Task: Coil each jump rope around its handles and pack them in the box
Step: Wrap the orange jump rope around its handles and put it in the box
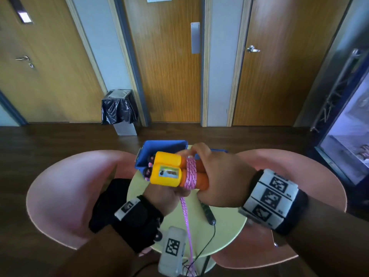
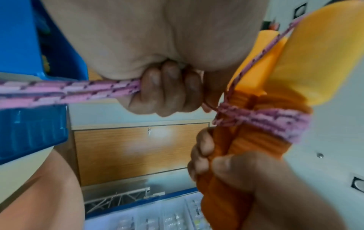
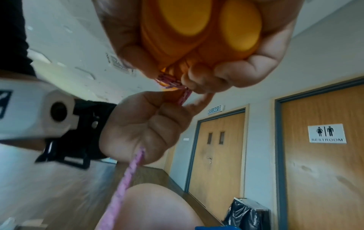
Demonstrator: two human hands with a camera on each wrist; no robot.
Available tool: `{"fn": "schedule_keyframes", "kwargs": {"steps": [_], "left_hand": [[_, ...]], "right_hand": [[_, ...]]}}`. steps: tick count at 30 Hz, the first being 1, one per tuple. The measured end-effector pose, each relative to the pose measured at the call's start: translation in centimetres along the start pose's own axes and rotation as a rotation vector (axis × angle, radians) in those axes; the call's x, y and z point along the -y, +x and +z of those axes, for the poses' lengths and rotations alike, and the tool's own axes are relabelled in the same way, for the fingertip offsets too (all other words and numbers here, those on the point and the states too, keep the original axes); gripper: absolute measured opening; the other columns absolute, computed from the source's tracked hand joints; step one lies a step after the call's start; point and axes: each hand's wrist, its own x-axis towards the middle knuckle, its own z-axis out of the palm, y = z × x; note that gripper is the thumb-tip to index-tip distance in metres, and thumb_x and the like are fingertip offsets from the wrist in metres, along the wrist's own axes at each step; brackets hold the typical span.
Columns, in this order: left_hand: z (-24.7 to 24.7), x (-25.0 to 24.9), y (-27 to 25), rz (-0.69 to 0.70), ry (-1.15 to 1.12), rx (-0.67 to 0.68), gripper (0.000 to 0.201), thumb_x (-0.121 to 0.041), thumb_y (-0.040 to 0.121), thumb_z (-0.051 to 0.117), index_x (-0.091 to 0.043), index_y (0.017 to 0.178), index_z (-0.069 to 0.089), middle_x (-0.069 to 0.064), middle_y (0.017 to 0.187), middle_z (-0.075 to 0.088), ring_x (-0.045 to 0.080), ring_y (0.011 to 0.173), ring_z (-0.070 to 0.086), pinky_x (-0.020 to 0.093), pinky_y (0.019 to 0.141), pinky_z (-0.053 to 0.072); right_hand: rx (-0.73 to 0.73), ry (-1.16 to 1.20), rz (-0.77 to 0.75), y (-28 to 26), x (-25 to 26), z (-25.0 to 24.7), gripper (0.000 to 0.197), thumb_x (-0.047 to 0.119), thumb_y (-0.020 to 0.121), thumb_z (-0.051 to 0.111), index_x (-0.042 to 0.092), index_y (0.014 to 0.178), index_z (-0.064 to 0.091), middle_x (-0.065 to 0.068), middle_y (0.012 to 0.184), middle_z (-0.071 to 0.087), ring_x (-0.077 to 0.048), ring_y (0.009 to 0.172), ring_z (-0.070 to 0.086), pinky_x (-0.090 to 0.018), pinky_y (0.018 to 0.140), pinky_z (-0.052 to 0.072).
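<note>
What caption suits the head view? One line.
Right hand grips paired handles; left hand winds pink rope.

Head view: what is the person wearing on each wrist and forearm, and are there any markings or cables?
The left hand has a black fabric wrist strap carrying white blocks printed with black square fiducial markers; a thin black cable hangs near it. The right hand has a black band covered by white panels, each with a black square marker. No sleeves reach either wrist. Both hands are bare: no gloves.

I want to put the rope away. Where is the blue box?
In the head view the blue box sits on the round table, at its far edge, just behind the yellow handles.
</note>
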Motion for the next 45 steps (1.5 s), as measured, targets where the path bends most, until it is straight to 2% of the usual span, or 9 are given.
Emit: {"fn": "schedule_keyframes", "kwargs": {"steps": [3, 6, 11, 15, 20, 25, 30, 34, 45], "left_hand": [[1.4, -0.4, -1.1, 0.026, -0.018, 0.031, 0.021, -0.034, 0.074, 0.067, -0.02, 0.089, 0.064, 0.01, 0.093, 0.041, 0.021, 0.075, 0.04, 0.031, 0.062, 0.029], [1.7, -0.8, -1.2, 0.098, 0.264, -0.072, 0.032, 0.007, 0.088, 0.059, -0.026, 0.091, 0.058, -0.003, 0.088, 0.062, 0.012, 0.079, 0.058, 0.028, 0.072, 0.047], [3.2, -1.4, -1.6, 0.211, 0.131, -0.117, 0.021, -0.019, 0.083, 0.058, -0.029, 0.091, 0.075, 0.001, 0.091, 0.07, 0.022, 0.093, 0.058, 0.035, 0.082, 0.044], [3.1, -1.2, -3.2, 0.217, 0.328, -0.019, 0.028, -0.018, 0.08, 0.057, -0.018, 0.054, 0.048, -0.01, 0.051, 0.039, 0.008, 0.051, 0.033, 0.028, 0.055, 0.029], [3.6, -2.0, -4.0, 0.317, 0.368, -0.007, 0.034, -0.029, 0.085, 0.055, 0.004, 0.094, 0.057, 0.009, 0.072, 0.031, 0.029, 0.068, 0.026, 0.031, 0.052, 0.025], [1.9, -1.7, -3.5, 0.281, 0.372, -0.084, 0.058, -0.061, 0.079, 0.052, -0.007, 0.061, 0.043, -0.002, 0.052, 0.028, 0.016, 0.048, 0.023, 0.029, 0.051, 0.019], [1.9, -2.0, -3.8, 0.24, 0.447, 0.079, 0.041, -0.007, 0.086, 0.063, -0.02, 0.049, 0.054, -0.018, 0.047, 0.036, 0.0, 0.044, 0.035, 0.02, 0.05, 0.032], [0.3, -1.2, -2.7, 0.24, 0.537, -0.111, 0.025, -0.046, 0.081, 0.058, -0.027, 0.065, 0.058, -0.008, 0.05, 0.033, 0.01, 0.049, 0.026, 0.027, 0.052, 0.023], [1.3, -0.8, -3.9, 0.012, 0.801, 0.141, 0.023, -0.033, 0.086, 0.043, -0.026, 0.07, 0.058, -0.005, 0.052, 0.049, 0.011, 0.047, 0.041, 0.023, 0.05, 0.034]], "right_hand": [[-0.061, 0.043, 0.051, 0.0, 0.6, 0.4, 0.074, 0.048, 0.07, 0.07, 0.03, 0.13, 0.031, 0.013, 0.069, 0.044, -0.002, 0.06, 0.047, -0.02, 0.055, 0.036], [-0.07, 0.122, 0.091, 0.3, 0.8, 0.7, 0.071, 0.044, 0.07, 0.07, 0.03, 0.129, 0.033, 0.014, 0.07, 0.045, -0.007, 0.068, 0.054, -0.022, 0.059, 0.04], [-0.116, 0.103, 0.096, 1.1, 0.7, 1.1, 0.062, 0.045, 0.072, 0.068, 0.029, 0.124, 0.038, 0.014, 0.072, 0.045, -0.01, 0.072, 0.055, -0.023, 0.061, 0.045], [-0.102, 0.067, 0.053, 1.8, 0.0, 1.2, 0.057, 0.048, 0.074, 0.065, 0.024, 0.12, 0.041, 0.009, 0.084, 0.055, -0.014, 0.074, 0.059, -0.032, 0.071, 0.055], [-0.072, 0.114, 0.019, 2.2, -0.2, 2.7, 0.049, 0.058, 0.069, 0.047, 0.02, 0.1, 0.045, 0.004, 0.088, 0.057, -0.017, 0.078, 0.061, -0.037, 0.072, 0.056], [0.007, 0.231, 0.05, 1.1, -0.2, 3.8, 0.049, 0.048, 0.071, 0.068, 0.03, 0.108, 0.04, 0.011, 0.094, 0.057, -0.015, 0.085, 0.062, -0.034, 0.075, 0.055], [0.006, 0.175, 0.094, 1.2, -1.0, 4.0, 0.041, 0.044, 0.072, 0.065, 0.032, 0.102, 0.04, 0.009, 0.091, 0.06, -0.017, 0.082, 0.063, -0.035, 0.075, 0.056], [-0.038, 0.106, 0.114, 1.7, -1.6, 2.9, 0.04, 0.042, 0.076, 0.064, 0.024, 0.106, 0.044, 0.005, 0.093, 0.06, -0.02, 0.082, 0.063, -0.032, 0.071, 0.051], [0.191, -0.303, 0.276, 4.1, -4.6, 4.1, 0.045, 0.03, 0.082, 0.067, 0.02, 0.12, 0.044, 0.01, 0.086, 0.056, -0.017, 0.074, 0.06, -0.035, 0.07, 0.056]]}}
